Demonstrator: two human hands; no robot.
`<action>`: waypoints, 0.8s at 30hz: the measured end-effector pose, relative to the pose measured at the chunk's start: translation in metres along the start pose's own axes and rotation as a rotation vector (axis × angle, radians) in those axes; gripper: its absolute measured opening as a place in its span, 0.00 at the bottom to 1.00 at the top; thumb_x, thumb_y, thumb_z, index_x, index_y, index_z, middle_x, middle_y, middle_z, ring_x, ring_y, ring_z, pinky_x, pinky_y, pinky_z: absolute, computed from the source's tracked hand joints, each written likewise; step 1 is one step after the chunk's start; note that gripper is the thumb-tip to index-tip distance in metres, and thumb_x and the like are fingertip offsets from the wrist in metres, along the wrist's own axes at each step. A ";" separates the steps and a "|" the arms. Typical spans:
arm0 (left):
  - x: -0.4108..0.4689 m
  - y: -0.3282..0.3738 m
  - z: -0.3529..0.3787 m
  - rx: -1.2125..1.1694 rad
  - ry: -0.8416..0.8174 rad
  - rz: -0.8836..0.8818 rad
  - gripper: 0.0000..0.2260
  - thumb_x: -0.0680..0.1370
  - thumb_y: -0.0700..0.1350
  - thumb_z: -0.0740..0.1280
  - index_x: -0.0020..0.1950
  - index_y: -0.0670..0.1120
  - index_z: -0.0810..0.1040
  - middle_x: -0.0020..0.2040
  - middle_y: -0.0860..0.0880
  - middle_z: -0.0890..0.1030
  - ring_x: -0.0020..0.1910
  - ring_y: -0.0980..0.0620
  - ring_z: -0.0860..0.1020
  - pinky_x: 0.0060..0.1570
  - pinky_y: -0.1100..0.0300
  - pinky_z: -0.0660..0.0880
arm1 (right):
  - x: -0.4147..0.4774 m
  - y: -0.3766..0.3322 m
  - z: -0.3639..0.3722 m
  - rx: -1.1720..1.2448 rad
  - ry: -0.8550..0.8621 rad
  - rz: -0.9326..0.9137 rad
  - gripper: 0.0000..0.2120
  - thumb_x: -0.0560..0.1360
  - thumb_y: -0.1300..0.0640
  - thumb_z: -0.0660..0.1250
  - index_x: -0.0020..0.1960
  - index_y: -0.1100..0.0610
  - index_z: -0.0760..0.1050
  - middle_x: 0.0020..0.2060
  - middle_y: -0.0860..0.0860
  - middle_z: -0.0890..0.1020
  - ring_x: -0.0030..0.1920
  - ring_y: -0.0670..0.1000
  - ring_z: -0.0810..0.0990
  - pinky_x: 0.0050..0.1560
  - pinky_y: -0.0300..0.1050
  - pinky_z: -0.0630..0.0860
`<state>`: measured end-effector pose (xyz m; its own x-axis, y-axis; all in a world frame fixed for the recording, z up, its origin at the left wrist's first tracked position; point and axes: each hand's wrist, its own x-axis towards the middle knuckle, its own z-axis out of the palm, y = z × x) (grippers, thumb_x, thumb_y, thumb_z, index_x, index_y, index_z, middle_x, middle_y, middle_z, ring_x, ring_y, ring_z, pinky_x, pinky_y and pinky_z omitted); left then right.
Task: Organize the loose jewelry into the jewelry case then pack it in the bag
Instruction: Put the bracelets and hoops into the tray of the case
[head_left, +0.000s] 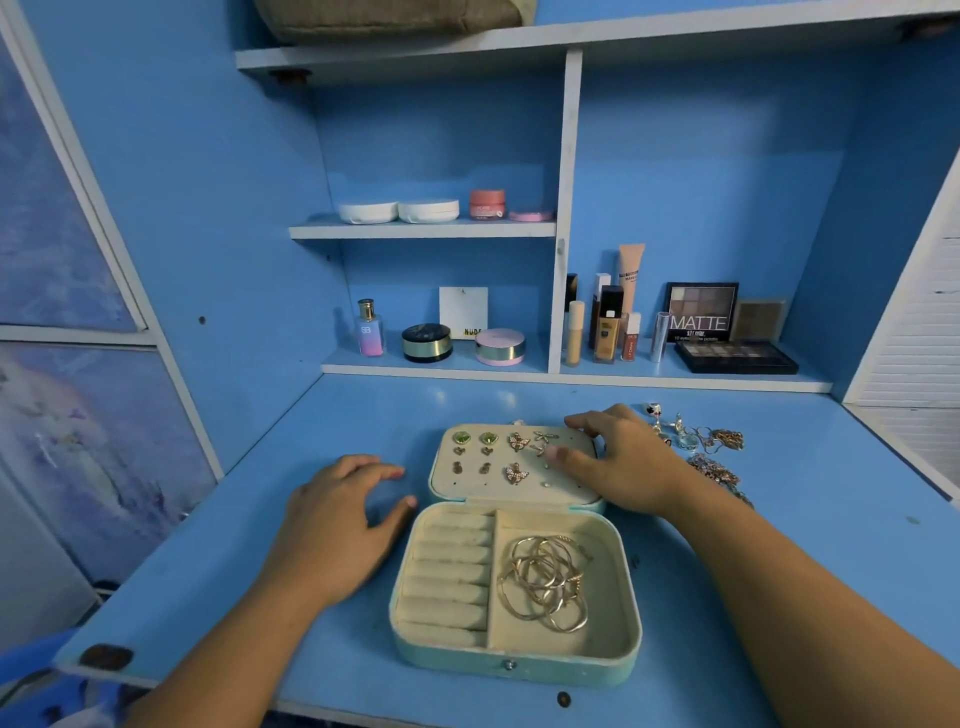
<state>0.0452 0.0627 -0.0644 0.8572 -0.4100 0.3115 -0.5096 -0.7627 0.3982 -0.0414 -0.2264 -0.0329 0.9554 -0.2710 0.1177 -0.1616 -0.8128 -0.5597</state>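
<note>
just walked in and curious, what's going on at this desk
A person is sorting jewelry into an open jewelry case on the desk. The right hand grips the lid's far right corner, thumb on the panel where earrings are pinned. The left hand rests on the desk beside the case. Bangles lie in the right compartment, the ring slots are empty, and loose jewelry lies on the desk to the right.
</note>
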 end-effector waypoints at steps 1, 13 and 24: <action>0.001 0.000 0.000 0.004 0.001 0.003 0.21 0.74 0.65 0.62 0.62 0.58 0.78 0.63 0.58 0.74 0.65 0.55 0.72 0.66 0.53 0.67 | 0.002 0.000 0.000 0.009 -0.001 -0.003 0.30 0.72 0.36 0.64 0.68 0.50 0.70 0.58 0.51 0.70 0.63 0.52 0.69 0.64 0.45 0.66; 0.000 -0.002 0.003 0.020 0.014 0.013 0.17 0.76 0.62 0.64 0.62 0.58 0.76 0.62 0.60 0.73 0.64 0.56 0.71 0.66 0.55 0.66 | 0.028 -0.022 0.016 -0.053 0.007 -0.022 0.19 0.73 0.36 0.62 0.56 0.47 0.77 0.55 0.52 0.72 0.61 0.55 0.67 0.64 0.56 0.67; 0.002 -0.007 0.007 0.035 0.037 0.038 0.20 0.75 0.65 0.61 0.62 0.59 0.77 0.62 0.60 0.73 0.64 0.56 0.72 0.65 0.55 0.68 | 0.028 -0.023 0.014 0.205 0.078 -0.062 0.12 0.71 0.43 0.71 0.51 0.47 0.75 0.49 0.46 0.79 0.50 0.49 0.78 0.52 0.47 0.76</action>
<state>0.0514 0.0636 -0.0726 0.8334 -0.4208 0.3582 -0.5384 -0.7642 0.3551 -0.0076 -0.2080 -0.0278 0.9387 -0.2689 0.2157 -0.0416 -0.7096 -0.7034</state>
